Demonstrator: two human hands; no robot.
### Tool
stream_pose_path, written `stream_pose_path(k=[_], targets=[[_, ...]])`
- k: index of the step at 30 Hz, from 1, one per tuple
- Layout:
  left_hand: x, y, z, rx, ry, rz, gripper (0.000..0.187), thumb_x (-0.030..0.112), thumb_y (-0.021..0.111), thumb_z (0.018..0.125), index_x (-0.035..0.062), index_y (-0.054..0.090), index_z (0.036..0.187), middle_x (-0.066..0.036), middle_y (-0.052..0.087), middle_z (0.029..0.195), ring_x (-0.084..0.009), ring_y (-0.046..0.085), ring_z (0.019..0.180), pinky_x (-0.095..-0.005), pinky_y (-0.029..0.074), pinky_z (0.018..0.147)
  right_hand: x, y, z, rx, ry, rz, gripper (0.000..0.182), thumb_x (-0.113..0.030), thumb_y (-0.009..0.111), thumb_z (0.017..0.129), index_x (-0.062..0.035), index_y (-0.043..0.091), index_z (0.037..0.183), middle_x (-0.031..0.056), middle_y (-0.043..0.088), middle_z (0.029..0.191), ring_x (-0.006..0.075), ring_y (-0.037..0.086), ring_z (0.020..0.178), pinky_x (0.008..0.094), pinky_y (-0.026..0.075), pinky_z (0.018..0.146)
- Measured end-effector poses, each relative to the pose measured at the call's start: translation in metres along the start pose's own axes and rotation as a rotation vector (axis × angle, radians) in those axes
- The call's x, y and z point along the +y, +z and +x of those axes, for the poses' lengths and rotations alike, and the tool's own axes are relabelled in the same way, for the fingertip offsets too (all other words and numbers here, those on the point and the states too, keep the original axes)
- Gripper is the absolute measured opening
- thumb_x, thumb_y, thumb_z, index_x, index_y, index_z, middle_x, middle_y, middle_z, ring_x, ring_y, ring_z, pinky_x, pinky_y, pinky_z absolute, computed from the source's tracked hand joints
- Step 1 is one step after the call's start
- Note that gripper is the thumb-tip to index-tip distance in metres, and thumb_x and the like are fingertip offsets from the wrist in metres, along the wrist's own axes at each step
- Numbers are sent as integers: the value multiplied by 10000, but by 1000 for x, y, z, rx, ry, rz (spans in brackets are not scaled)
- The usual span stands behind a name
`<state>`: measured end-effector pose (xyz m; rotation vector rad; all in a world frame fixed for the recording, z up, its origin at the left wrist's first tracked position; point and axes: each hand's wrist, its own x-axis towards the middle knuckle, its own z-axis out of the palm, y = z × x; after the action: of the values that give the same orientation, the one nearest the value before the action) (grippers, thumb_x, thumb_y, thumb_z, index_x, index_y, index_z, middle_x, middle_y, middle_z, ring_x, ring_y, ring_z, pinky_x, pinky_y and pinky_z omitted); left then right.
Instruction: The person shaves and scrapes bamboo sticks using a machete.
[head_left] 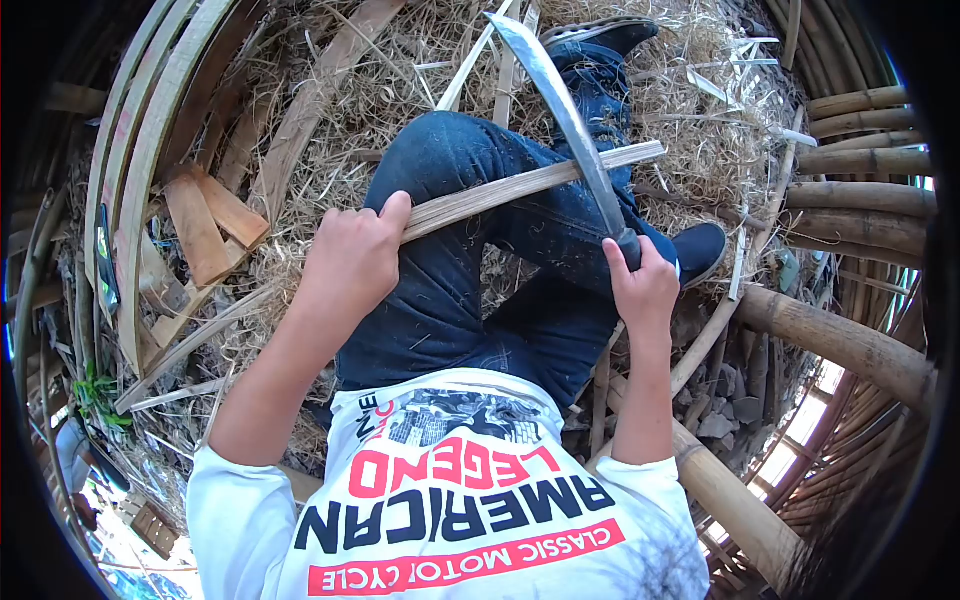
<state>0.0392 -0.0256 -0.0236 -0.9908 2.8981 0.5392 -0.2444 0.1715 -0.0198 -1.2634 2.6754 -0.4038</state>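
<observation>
My left hand [352,252] is wrapped around one end of a pale bamboo strip [490,200], thumb along its top. The strip slants up to the right over my bent knee. My right hand [645,285] grips the dark handle of a machete [568,105]. Its long, slightly curved blade points up and away, crossing over the strip near the strip's far end. Beneath both lie my legs in dark jeans [425,165], dusted with shavings.
Curly shavings [700,130] cover the ground around my feet. Long bamboo slats [150,150] lean at the left, near reddish wood blocks [200,225]. Thick bamboo poles [840,335] run along the right, beside a bamboo-slat wall [865,160]. Stones [715,425] lie near my right forearm.
</observation>
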Motion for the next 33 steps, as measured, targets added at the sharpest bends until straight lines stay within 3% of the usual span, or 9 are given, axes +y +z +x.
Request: stream_pose_path(k=[9, 33], targets=[[0, 1, 0, 30, 3, -2, 155, 46, 524, 849, 31, 500, 1001, -162, 608, 667, -382, 621, 661, -484, 474, 652, 37, -10, 5, 25, 199, -19, 492, -534, 630, 906, -45, 673, 874, 223, 670, 727, 441, 664, 750, 489, 517, 667], [10, -7, -3, 2, -92, 4, 186, 78, 519, 876, 56, 528, 1060, -156, 648, 744, -346, 677, 733, -462, 544, 637, 42, 3, 17, 2, 287, -21, 550, -567, 569, 927, -33, 697, 899, 237, 688, 810, 445, 669, 840, 505, 507, 748]])
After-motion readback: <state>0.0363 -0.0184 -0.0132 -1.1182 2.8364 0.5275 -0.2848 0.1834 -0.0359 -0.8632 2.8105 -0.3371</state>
